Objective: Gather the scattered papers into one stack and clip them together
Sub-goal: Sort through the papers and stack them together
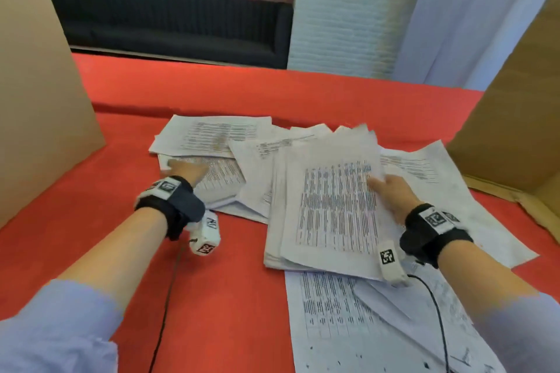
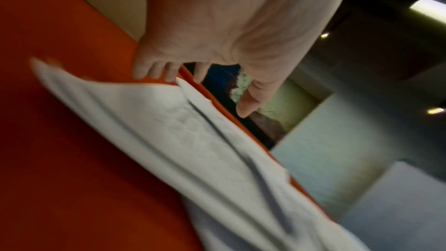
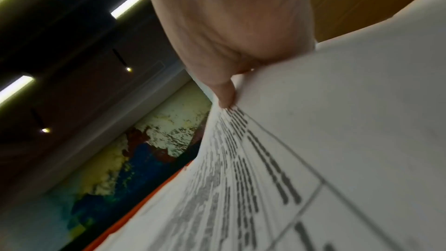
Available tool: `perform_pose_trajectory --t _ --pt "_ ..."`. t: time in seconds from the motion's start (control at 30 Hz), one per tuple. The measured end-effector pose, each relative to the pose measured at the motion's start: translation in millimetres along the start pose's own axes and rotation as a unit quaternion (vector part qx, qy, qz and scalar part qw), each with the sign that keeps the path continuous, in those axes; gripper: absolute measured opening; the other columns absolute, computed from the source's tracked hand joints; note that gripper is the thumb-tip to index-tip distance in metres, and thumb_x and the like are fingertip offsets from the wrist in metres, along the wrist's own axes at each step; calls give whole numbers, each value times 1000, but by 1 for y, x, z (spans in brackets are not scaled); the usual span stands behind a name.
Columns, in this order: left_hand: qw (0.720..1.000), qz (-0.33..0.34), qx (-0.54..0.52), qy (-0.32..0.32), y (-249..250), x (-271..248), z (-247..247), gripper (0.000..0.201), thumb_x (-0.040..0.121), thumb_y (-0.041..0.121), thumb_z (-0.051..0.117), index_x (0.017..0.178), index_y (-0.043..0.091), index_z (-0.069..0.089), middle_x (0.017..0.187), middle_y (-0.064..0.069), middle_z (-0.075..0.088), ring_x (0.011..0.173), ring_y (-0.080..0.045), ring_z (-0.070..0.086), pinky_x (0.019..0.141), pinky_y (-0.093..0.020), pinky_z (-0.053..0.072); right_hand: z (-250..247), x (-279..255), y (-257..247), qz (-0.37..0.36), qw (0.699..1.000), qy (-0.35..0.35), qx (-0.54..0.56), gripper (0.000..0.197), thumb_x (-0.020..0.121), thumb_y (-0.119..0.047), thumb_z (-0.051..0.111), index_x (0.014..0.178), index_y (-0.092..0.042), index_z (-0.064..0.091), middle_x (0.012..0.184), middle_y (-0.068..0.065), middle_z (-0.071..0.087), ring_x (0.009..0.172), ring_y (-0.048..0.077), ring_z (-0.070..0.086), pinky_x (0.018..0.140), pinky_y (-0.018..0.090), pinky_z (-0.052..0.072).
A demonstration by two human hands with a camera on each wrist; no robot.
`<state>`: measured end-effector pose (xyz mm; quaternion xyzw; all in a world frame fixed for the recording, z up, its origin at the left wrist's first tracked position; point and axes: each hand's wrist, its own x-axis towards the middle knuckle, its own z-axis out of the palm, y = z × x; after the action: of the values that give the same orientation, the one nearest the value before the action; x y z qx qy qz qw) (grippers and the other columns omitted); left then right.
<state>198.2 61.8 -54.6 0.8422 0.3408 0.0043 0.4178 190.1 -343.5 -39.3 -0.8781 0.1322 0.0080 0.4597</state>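
Printed white papers lie scattered on the red table [image 1: 218, 297]. My right hand [image 1: 391, 194] holds a gathered stack of papers [image 1: 330, 206] by its right edge, thumb on the top sheet and fingers hidden beneath. The right wrist view shows the thumb of the right hand [image 3: 226, 100] pressing the stack [image 3: 337, 140]. My left hand [image 1: 185, 171] reaches over the loose papers [image 1: 212, 136] at the left. In the left wrist view the left hand [image 2: 205, 93] is spread just above those papers [image 2: 193, 140], holding nothing. More sheets lie in front [image 1: 348, 327] and to the right [image 1: 424, 166]. No clip is in view.
Tall cardboard walls stand at the left [image 1: 39, 100] and right [image 1: 515, 115] of the table. Thin black cables [image 1: 169, 297] trail from both wrists across the red surface. A dark sofa [image 1: 181, 27] sits beyond the far edge.
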Motion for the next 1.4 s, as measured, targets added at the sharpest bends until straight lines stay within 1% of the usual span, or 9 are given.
perform_pose_trajectory --t 0.13,0.33,0.5,0.67,0.77,0.97,1.07,1.23,1.4 --pt "997 -53 -25 39 -25 14 -11 95 79 33 70 143 -7 12 150 -25 26 136 -40 32 110 -42 31 10 4 13 93 992 7 -82 76 87 -42 65 139 5 39 139 25 48 121 40 53 99 43 47" --pt "993 40 -110 18 -23 3 -2 40 80 6 68 116 -10 58 122 -27 61 111 -38 60 94 -42 47 49 3 -11 113 989 -30 -95 107 83 -26 75 154 -12 -3 160 23 0 144 42 18 113 49 26" --pt "967 236 5 95 5 -28 -23 8 91 7 49 92 -1 49 95 -23 55 92 -38 53 71 -38 35 44 7 2 44 998 -39 9 104 83 -11 73 155 -12 -2 159 17 16 140 37 31 109 44 33" --pt "930 299 -43 211 23 -60 -62 17 93 3 40 108 -3 46 91 -23 50 80 -32 44 68 -35 29 32 1 11 73 983 -24 168 17 98 -7 50 108 2 60 86 11 60 75 27 60 63 31 47" --pt "913 307 -48 263 24 -65 -80 20 95 5 38 113 0 46 93 -32 54 75 -35 45 66 -40 32 23 6 8 -21 994 2 112 27 97 -18 54 72 -7 57 75 13 58 69 22 55 66 28 41" --pt "849 305 -240 359 35 -50 -113 24 86 17 38 104 7 49 110 -24 59 98 -34 57 87 -38 43 -4 6 -25 -124 984 126 -1 32 99 -20 45 71 -7 52 65 8 43 65 21 37 54 30 22" --pt "822 292 -361 330 52 -40 -120 21 82 21 41 102 17 48 104 -9 60 88 -17 56 86 -38 49 -23 12 -43 -143 967 210 -21 28 101 -17 43 91 0 64 82 12 54 80 24 45 67 29 29" --pt "903 269 -327 77 62 -53 -39 15 80 10 48 90 15 57 93 -13 59 82 -21 55 69 -36 46 -48 12 -58 -136 956 257 -25 29 100 -11 41 77 1 54 79 13 51 82 25 41 69 34 29" --pt "948 166 -246 -118 36 -76 59 20 82 5 50 96 3 64 92 -14 62 87 -26 60 71 -36 48 -94 -1 -76 -159 892 423 -12 28 100 -11 35 103 4 59 106 28 61 99 39 52 82 37 30"
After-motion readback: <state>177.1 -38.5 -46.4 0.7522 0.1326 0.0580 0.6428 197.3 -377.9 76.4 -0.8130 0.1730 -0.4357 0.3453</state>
